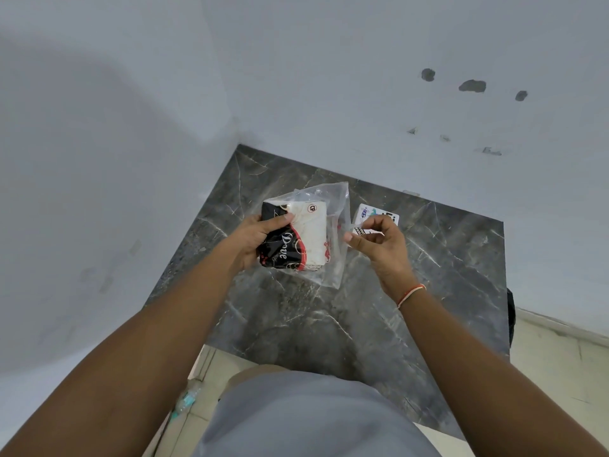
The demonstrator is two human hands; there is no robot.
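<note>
Folded cloth [309,232] gripped in left hand [260,242], right hand [379,245] pinching plastic bag [334,270] by its edge — bagging seems underway — next needs the mouth held wide

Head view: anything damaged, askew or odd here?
Only the wall: three dark gouged holes upper right, with small paint chips below them. The folded cloth, gripped by the left hand, and the clear bag, pinched by the right hand, look intact.
</note>
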